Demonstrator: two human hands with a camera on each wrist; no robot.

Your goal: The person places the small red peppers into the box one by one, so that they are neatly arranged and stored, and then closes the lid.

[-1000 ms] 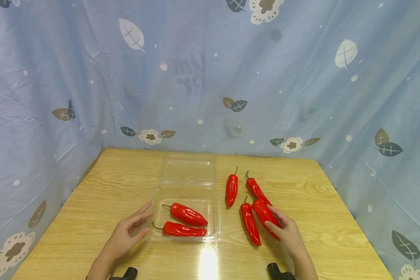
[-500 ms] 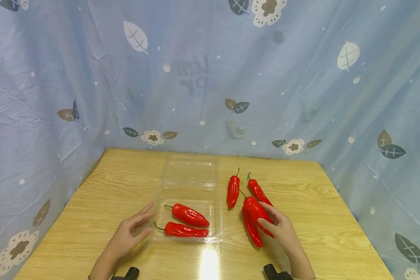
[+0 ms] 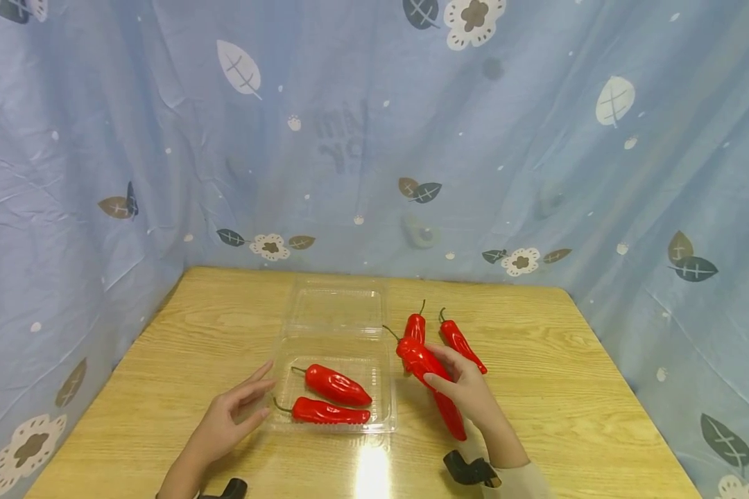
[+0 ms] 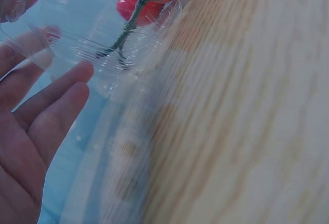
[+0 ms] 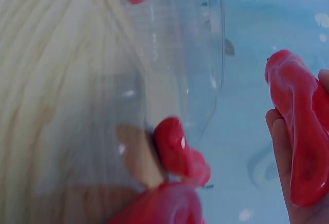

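My right hand (image 3: 471,391) grips a glossy red chili pepper (image 3: 421,360), stem pointing left, raised over the table right of a clear plastic clamshell box (image 3: 392,398). In the right wrist view the held pepper (image 5: 303,126) lies between thumb and fingers. Two red peppers lie in the box: an upper one (image 3: 337,385) and a lower one (image 3: 331,411), stems to the left. My left hand (image 3: 227,419) is at the box's left side, fingers loosely spread; in the left wrist view its fingertips (image 4: 79,72) overlap the transparent wall.
A third loose pepper (image 3: 452,419) lies partly covered by the held one. Behind stand-in view order, another pepper (image 3: 415,326) is partly hidden, and one more (image 3: 462,346) lies to its right. The box's lid (image 3: 337,305) lies folded back. A patterned blue curtain (image 3: 362,138) surrounds the wooden table (image 3: 568,416).
My right hand has lifted the pepper off the right-hand group and carried it left and slightly away, toward the box. The left hand has stayed in place.
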